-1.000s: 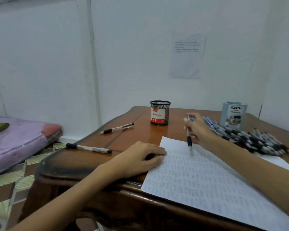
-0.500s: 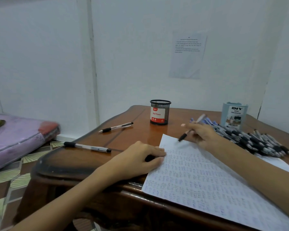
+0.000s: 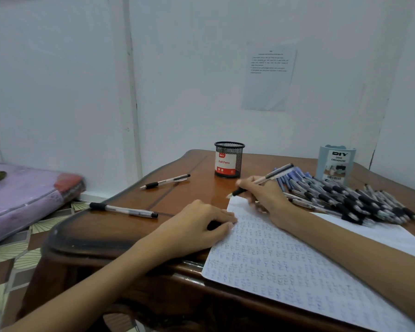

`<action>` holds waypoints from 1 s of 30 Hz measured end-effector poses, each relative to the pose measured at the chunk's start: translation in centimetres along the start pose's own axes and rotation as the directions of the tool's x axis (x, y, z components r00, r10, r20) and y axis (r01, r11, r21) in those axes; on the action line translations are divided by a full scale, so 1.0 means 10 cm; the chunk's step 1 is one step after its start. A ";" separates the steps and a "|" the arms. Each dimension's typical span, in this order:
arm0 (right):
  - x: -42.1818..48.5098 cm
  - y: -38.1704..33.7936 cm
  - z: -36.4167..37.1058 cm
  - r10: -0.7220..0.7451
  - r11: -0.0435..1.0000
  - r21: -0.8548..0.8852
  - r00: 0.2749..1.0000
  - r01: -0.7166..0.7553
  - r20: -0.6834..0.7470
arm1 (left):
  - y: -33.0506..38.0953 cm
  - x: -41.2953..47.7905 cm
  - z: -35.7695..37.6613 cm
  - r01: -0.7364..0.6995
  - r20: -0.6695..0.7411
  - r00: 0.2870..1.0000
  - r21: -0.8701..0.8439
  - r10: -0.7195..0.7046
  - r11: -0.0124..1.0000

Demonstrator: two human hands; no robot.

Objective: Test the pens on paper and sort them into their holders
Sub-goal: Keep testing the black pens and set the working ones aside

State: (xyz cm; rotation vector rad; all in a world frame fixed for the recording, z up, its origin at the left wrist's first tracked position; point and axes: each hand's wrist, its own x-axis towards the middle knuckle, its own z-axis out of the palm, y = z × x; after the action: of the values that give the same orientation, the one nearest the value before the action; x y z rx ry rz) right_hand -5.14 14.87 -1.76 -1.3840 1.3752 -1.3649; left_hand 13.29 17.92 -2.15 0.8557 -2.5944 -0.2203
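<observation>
My right hand (image 3: 265, 195) grips a black-grip pen (image 3: 272, 174), its tip down at the far left corner of the scribbled white paper (image 3: 285, 262). My left hand (image 3: 197, 226) rests on the paper's left edge, fingers loosely curled. A black mesh holder (image 3: 229, 159) labelled "Ball Pens" stands at the back of the table. A pale blue desk organizer (image 3: 336, 164) stands at the back right. In front of the organizer, a big pile of pens (image 3: 350, 200) lies to the right of my right hand.
Two loose pens lie on the wooden table (image 3: 134, 226): one (image 3: 164, 181) near the back left, one (image 3: 124, 210) near the left edge. A purple mattress (image 3: 22, 197) lies on the tiled floor at left. A printed sheet (image 3: 268, 75) hangs on the wall.
My right hand turned the pen from upright to slanted and brought its tip down to the paper's top corner. My left hand stayed on the paper's edge.
</observation>
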 end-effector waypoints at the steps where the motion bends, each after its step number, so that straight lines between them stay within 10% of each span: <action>1: 0.01 0.01 -0.01 -0.007 1.000 0.027 1.000 0.008 -0.029 | 0.00 0.01 0.00 0.007 0.008 1.000 -0.002 -0.007 1.000; 30: 0.07 0.04 -0.01 -0.187 0.950 -0.239 0.980 0.200 0.073 | 0.01 0.04 0.01 -0.025 -0.038 0.999 -0.030 0.024 0.999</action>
State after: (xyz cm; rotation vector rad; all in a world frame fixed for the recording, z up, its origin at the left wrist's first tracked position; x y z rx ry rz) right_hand -5.45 14.18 -1.96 -1.7449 1.4433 -1.3053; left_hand 12.91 17.81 -2.07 0.8088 -2.5582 -0.2340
